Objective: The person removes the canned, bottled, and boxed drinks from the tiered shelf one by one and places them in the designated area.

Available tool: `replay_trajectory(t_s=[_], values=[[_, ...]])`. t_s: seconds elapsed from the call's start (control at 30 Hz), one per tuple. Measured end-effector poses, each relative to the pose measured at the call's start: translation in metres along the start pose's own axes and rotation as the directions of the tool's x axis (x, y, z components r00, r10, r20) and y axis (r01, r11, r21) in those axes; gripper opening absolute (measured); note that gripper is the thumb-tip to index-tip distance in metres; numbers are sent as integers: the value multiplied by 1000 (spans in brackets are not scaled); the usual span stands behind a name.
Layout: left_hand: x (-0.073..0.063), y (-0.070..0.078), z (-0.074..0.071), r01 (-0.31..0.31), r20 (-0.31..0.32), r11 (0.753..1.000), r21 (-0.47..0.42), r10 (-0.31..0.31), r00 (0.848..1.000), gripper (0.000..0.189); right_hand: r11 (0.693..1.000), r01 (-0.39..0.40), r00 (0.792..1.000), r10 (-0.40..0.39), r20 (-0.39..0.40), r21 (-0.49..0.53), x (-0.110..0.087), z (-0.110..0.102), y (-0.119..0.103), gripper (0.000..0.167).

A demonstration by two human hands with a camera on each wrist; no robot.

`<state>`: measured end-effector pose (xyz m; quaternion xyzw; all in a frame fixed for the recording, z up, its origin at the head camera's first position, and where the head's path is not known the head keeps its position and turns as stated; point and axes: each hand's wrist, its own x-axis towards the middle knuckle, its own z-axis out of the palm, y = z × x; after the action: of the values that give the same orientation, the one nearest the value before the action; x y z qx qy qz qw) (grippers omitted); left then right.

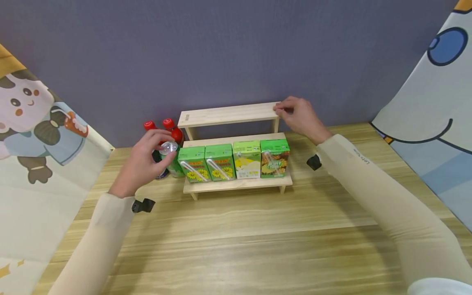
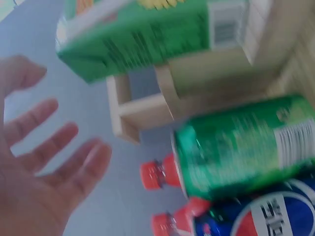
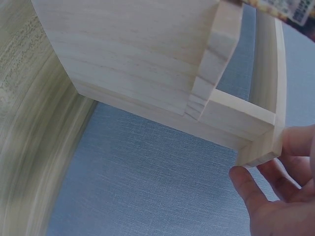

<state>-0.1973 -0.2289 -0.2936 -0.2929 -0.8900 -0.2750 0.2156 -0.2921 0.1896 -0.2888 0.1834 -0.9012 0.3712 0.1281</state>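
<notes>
A two-tier wooden shelf stands against the back wall, with several green juice cartons with straws in a row on its lower board. At the right end of the upper board, my right hand grips the corner; the right wrist view has thumb and fingers about that end. My left hand hovers near a green soda can left of the shelf. In the left wrist view its fingers are spread, apart from the can. A blue soda can stands beside the green one, partly hidden in the head view.
Behind the cans are two red-capped bottles, close to the grey-blue wall. The wood-grain table extends in front of the shelf. Cartoon-printed panels flank both sides.
</notes>
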Motion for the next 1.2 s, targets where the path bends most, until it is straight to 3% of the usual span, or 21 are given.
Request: replay_trajectory(t_s=[0.17,0.37,0.77,1.2], values=[[5,14,6,-82,100,993,-83,90,991,36,1000,0,1000,0,6,-5,0,-1,-1,25],[8,20,14,-108,168,991,-80,121,978,37,1000,-4,1000,4,17,-10,-1,-1,-2,25],[9,23,19,-109,210,993,-45,116,971,30,1000,6,1000,-6,8,-1,0,-1,-1,23],[11,22,21,-147,210,989,-18,147,966,30,1000,11,1000,-11,5,4,-1,-1,0,24]])
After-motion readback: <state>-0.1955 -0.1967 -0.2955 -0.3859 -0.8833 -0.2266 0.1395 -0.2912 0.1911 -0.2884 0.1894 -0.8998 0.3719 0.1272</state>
